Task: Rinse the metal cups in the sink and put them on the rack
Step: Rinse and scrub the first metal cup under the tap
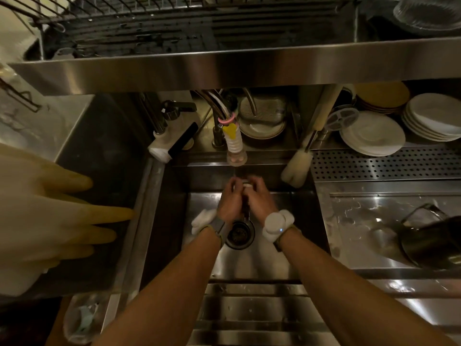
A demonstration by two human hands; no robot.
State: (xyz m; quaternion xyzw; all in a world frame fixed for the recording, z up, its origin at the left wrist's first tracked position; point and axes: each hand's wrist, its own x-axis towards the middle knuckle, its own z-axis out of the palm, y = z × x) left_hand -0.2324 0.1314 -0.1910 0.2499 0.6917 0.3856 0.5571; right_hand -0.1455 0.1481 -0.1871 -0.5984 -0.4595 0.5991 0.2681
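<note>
We hold both hands together under the faucet nozzle [234, 146], over the steel sink [252, 260]. Our left hand [230, 199] and right hand [259, 199] close around a small metal cup [245, 183]; only a pale sliver of its rim shows between the fingers, so we cannot tell its shape or tilt. The cup sits just below the nozzle and above the drain [239, 233]. Each wrist wears a band with a white sensor. A wire rack [149, 23] stands on the shelf overhead. To the right, stacked white plates [374, 136] sit behind a perforated drainboard [389, 163], and a dark pot [434, 243] lies tilted on the steel counter. Yellow rubber gloves [50, 216] hang at the left.
</note>
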